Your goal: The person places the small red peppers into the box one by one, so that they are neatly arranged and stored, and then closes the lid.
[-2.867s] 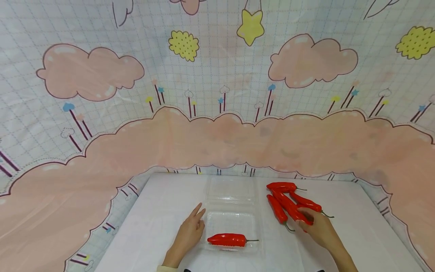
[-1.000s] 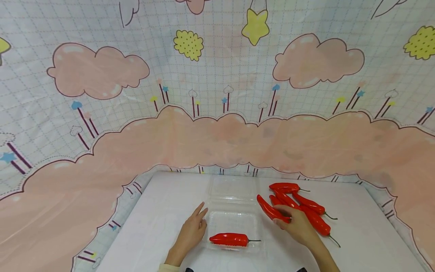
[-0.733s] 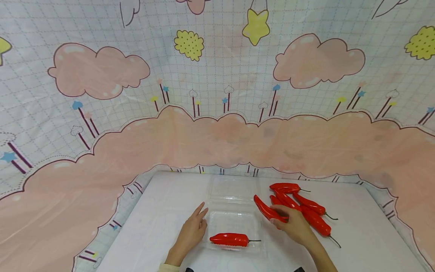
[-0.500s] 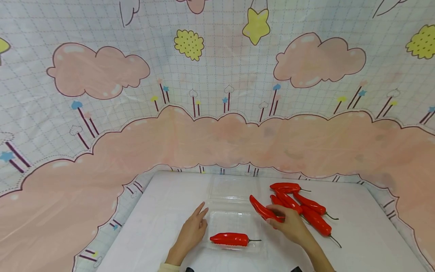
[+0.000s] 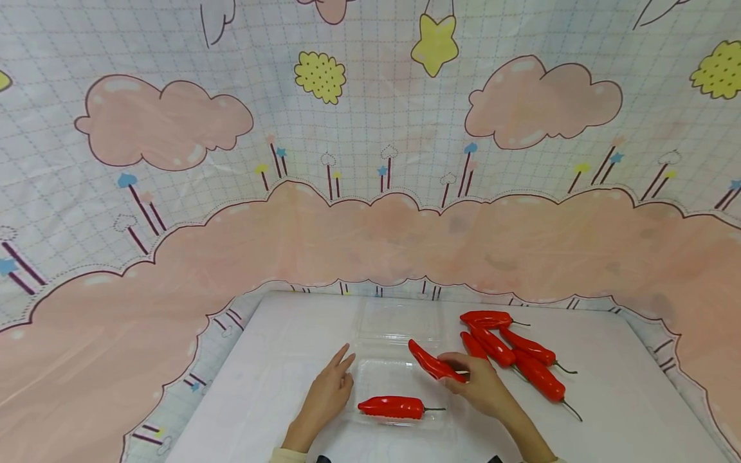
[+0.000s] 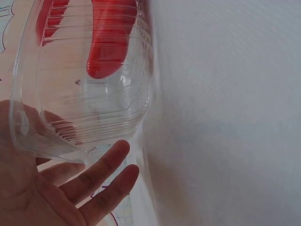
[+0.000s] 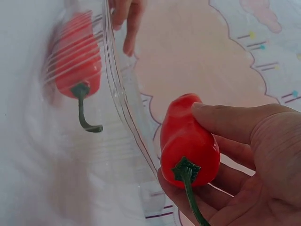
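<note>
In what looks like packing, my right hand [image 5: 477, 387] pinches a red pepper [image 5: 427, 361] over the clear box [image 5: 382, 378], my left hand [image 5: 327, 395] loosely spread alongside; lowering it behind the pepper inside [image 5: 390, 407] seems called for.

A red pepper [image 5: 429, 363] slants near a clear container [image 5: 398, 378].
</note>
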`<state>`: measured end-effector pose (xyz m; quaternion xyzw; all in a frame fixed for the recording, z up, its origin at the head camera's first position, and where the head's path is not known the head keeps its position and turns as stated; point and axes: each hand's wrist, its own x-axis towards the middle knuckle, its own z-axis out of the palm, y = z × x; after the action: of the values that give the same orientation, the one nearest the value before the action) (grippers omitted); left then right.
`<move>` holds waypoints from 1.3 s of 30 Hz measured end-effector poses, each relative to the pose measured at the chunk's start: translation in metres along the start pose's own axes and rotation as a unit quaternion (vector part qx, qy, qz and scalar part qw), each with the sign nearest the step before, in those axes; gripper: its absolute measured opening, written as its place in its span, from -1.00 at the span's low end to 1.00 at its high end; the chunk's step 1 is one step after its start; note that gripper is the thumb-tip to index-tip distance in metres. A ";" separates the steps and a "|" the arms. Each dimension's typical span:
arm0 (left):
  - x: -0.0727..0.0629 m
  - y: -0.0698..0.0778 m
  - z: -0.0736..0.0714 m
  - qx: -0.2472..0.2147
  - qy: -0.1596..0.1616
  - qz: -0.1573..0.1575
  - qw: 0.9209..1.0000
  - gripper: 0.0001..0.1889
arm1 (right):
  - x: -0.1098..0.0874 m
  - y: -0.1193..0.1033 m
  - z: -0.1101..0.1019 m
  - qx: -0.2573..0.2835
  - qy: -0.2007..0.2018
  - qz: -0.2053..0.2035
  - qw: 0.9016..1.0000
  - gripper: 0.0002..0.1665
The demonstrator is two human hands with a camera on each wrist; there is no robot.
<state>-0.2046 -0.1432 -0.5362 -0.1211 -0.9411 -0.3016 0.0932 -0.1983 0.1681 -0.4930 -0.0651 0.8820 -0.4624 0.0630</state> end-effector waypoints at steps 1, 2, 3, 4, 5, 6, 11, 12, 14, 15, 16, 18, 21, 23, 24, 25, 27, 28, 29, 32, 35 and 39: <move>0.000 0.000 0.000 0.001 0.000 -0.001 1.000 -0.57 | 0.000 0.000 0.002 -0.003 -0.001 -0.003 1.000 -0.46; 0.000 0.000 0.001 0.001 0.000 -0.002 1.000 -0.57 | 0.001 -0.001 0.003 -0.006 -0.004 -0.007 1.000 -0.46; 0.000 0.000 0.001 0.002 0.000 -0.002 1.000 -0.57 | 0.001 -0.002 0.004 -0.007 -0.006 -0.010 1.000 -0.46; 0.000 0.000 0.001 0.003 0.000 -0.002 1.000 -0.57 | 0.001 -0.002 0.005 -0.010 -0.008 -0.014 1.000 -0.45; 0.000 0.000 0.001 0.003 0.000 -0.002 1.000 -0.57 | 0.001 -0.003 0.006 -0.010 -0.010 -0.017 1.000 -0.45; 0.000 0.000 0.001 0.002 0.000 -0.002 1.000 -0.57 | 0.001 -0.004 0.007 -0.009 -0.013 -0.020 1.000 -0.45; -0.001 0.000 0.000 -0.003 0.000 -0.002 1.000 -0.57 | 0.001 -0.010 0.011 0.000 -0.033 -0.026 0.999 -0.45; -0.001 0.000 0.000 -0.004 0.000 -0.002 1.000 -0.57 | 0.001 -0.011 0.012 0.002 -0.035 -0.027 0.999 -0.45; -0.001 0.000 0.000 -0.004 -0.001 0.000 1.000 -0.57 | 0.002 -0.013 0.014 0.001 -0.042 -0.034 0.999 -0.45; -0.002 0.000 0.000 -0.004 -0.001 0.001 1.000 -0.57 | 0.002 -0.014 0.015 0.000 -0.043 -0.039 0.998 -0.46; -0.002 0.000 0.000 -0.004 -0.001 0.001 1.000 -0.58 | 0.002 -0.015 0.016 -0.002 -0.044 -0.045 0.998 -0.46; -0.002 0.001 0.000 -0.001 0.000 0.001 1.000 -0.58 | 0.003 -0.016 0.018 -0.002 -0.047 -0.055 0.997 -0.47; -0.002 0.002 0.000 0.001 0.000 -0.001 1.000 -0.58 | 0.005 -0.018 0.022 0.003 -0.056 -0.067 0.996 -0.46; -0.001 0.002 0.000 0.001 -0.001 -0.004 1.000 -0.58 | 0.007 -0.018 0.025 0.006 -0.064 -0.070 0.995 -0.45; -0.001 0.003 -0.001 0.001 -0.001 -0.005 1.000 -0.57 | 0.008 -0.019 0.026 0.006 -0.067 -0.073 0.995 -0.45; -0.001 0.003 -0.001 0.001 -0.001 -0.006 1.000 -0.58 | 0.008 -0.020 0.027 0.006 -0.070 -0.074 0.995 -0.45; -0.001 0.003 -0.001 0.002 -0.001 -0.007 1.000 -0.57 | 0.009 -0.021 0.030 0.003 -0.076 -0.077 0.994 -0.46; -0.001 0.003 -0.001 0.002 -0.002 -0.007 1.000 -0.58 | 0.010 -0.021 0.031 0.001 -0.079 -0.079 0.994 -0.46; -0.001 0.004 -0.001 0.003 -0.002 -0.008 1.000 -0.58 | 0.010 -0.022 0.031 0.001 -0.083 -0.082 0.993 -0.47; -0.002 0.004 -0.001 0.003 -0.004 -0.008 1.000 -0.57 | 0.012 -0.023 0.034 -0.001 -0.097 -0.091 0.991 -0.48; -0.002 0.003 -0.001 0.004 -0.005 -0.009 1.000 -0.57 | 0.016 -0.023 0.037 -0.009 -0.116 -0.100 0.988 -0.51; -0.002 0.003 -0.001 0.003 -0.005 -0.008 1.000 -0.57 | 0.020 -0.023 0.040 -0.023 -0.136 -0.101 0.985 -0.53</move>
<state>-0.2014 -0.1417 -0.5341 -0.1147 -0.9436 -0.2985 0.0862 -0.2096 0.1193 -0.4976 -0.2174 0.8646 -0.4328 0.1336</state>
